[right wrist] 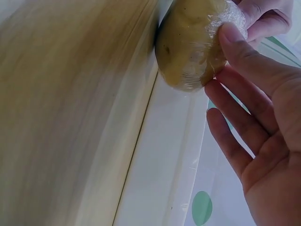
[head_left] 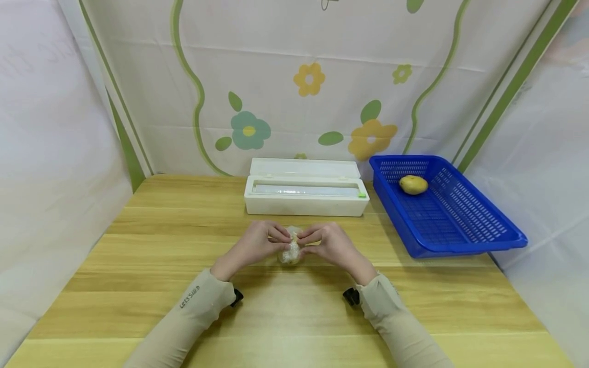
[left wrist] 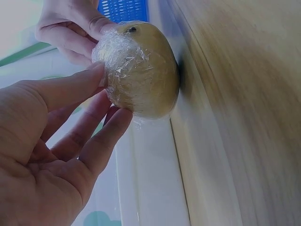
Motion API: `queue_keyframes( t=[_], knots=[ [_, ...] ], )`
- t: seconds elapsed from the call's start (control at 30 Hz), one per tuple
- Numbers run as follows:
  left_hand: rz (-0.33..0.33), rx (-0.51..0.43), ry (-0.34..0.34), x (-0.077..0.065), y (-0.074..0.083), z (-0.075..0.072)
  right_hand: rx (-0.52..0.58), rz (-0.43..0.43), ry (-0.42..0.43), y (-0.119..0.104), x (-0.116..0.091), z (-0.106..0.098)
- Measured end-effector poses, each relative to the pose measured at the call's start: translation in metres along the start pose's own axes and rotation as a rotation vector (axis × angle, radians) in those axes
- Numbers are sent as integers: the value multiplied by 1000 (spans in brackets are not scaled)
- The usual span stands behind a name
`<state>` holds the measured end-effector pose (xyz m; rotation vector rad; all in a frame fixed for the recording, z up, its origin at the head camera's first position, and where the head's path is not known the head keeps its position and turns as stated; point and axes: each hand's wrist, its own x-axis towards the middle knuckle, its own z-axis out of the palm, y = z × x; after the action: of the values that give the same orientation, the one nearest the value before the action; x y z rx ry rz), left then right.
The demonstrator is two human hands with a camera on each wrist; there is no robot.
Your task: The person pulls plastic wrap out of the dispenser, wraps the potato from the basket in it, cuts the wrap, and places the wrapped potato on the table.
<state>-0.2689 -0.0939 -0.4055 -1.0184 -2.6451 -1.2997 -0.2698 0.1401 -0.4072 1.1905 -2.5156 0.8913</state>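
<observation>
A potato [head_left: 290, 255] covered in crinkled cling film [left wrist: 123, 59] stands on the table between the two hands. From the left, my left hand [head_left: 258, 244] pinches the wrapped potato near its top, with thumb and fingertips on the film. My right hand [head_left: 332, 246] does the same from the right; in the right wrist view its thumb presses the film [right wrist: 230, 14] and its other fingers spread below. The film looks bunched where the fingertips meet. In the left wrist view a dark spot marks the potato's skin [left wrist: 157, 52].
Behind the hands stands a white cling film dispenser [head_left: 306, 205] with its lid [head_left: 303, 167] raised, a film roll inside and a green slider at its right end. A blue basket [head_left: 409, 240] to the right holds another potato [head_left: 413, 184]. Printed cloth hangs behind the wooden table [head_left: 152, 245].
</observation>
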Motion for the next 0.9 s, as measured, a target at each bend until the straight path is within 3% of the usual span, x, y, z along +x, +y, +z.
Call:
queue_keyframes(
  t=[0.23,0.43,0.9],
  knots=[
    [-18,-20,-10,-2,2,0,-10,-21,22,0,-1,1],
    [-22,-66,-23,-1,3,0,36,35,19,-2,-1,-1],
    [-9,-25,-33,0,0,2,66,103,-37,-5,-1,-2]
  ],
)
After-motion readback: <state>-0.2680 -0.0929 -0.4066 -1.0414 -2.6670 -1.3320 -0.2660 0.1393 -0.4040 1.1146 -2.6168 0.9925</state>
